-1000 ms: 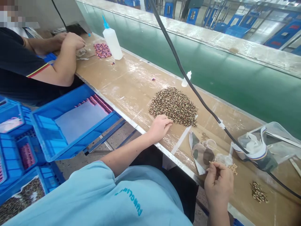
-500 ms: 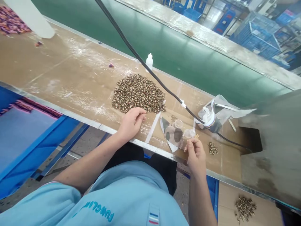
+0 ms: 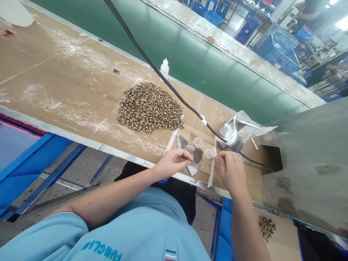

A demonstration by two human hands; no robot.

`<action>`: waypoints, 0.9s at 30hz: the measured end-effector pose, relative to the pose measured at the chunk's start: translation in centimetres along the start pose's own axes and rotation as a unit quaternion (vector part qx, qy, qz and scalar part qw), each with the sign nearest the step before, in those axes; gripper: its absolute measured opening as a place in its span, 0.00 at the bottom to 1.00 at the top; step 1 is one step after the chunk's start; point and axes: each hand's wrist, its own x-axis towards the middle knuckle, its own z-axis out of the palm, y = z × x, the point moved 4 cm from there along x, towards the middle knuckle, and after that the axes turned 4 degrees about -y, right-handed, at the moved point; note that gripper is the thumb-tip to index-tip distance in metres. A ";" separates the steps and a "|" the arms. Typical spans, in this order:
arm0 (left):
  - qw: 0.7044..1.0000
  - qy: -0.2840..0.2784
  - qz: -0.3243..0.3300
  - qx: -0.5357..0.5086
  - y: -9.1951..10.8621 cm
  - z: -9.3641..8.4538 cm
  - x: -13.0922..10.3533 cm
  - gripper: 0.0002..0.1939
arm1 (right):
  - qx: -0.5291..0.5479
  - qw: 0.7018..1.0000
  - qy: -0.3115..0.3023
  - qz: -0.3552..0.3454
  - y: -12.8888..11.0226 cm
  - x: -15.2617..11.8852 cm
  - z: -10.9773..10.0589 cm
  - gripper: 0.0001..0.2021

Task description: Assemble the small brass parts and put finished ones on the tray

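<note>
My left hand [image 3: 176,161] is pinched closed over the near edge of a clear plastic sheet [image 3: 200,165]; what its fingertips hold is too small to make out. My right hand [image 3: 231,167] is closed too, thumb against forefinger, beside a small clear round dish [image 3: 210,153]. Tiny gold-coloured bits [image 3: 216,159] lie by its fingertips. A second clear dish [image 3: 198,142] rests at the far edge of the sheet. Left of the hands spreads a large pile of small brown-and-gold metal pieces [image 3: 150,108].
A white squeeze bottle [image 3: 164,68] stands behind the pile. A black cable [image 3: 163,76] crosses above the bench. Right of the dishes are a cup stuffed with white material [image 3: 230,136] and a grey metal housing [image 3: 307,163]. More pieces [image 3: 267,228] lie on cardboard lower right.
My left hand has moved right, from the pile's near edge to the plastic sheet. My right hand is now nearer the dish and gold bits. The view has shifted rightward.
</note>
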 end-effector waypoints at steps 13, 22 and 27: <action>0.999 -0.005 0.035 0.011 0.5 -0.2 0.1 0.04 | -0.178 0.971 -0.046 -0.153 -0.9 2.0 -0.8 0.10; 1.000 -0.006 0.005 -0.029 0.4 -0.1 -0.1 0.06 | -0.186 0.964 -0.067 -0.177 -1.2 2.3 -0.9 0.12; 0.999 -0.004 0.008 -0.033 0.7 -0.1 -0.1 0.06 | -0.193 0.961 -0.080 -0.183 -1.2 2.3 -0.9 0.13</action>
